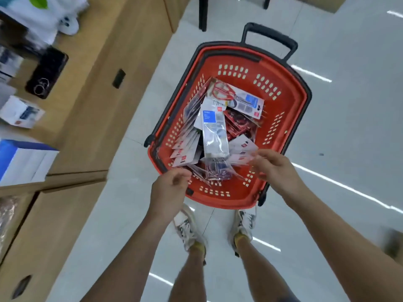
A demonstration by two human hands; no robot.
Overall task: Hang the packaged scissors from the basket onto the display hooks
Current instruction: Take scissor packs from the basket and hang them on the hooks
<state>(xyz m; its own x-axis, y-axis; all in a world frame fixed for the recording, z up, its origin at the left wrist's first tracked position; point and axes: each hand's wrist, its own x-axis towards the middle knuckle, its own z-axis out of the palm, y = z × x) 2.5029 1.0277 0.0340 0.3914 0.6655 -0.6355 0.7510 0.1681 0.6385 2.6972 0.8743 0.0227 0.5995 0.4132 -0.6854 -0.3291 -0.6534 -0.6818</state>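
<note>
Red basket [291,99] on floor [353,131], scissor packs [214,131] piled inside, left hand [169,189] over near rim, fingers [182,175] curled, cannot tell what they hold, right hand [272,168] apparently pinching 1 of the packs.

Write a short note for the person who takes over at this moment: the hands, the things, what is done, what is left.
Left hand: fingers curled at the near rim of the basket; too blurred to tell a grip.
Right hand: over the basket's near right side, fingers at the packs; grip unclear too.
Packaged scissors: piled in the basket, which stands on the floor.
Done: nothing that shows; no pack is seen out of the basket, and the display hooks are not in view.
Left: lift the packs out and hang them all.
</note>
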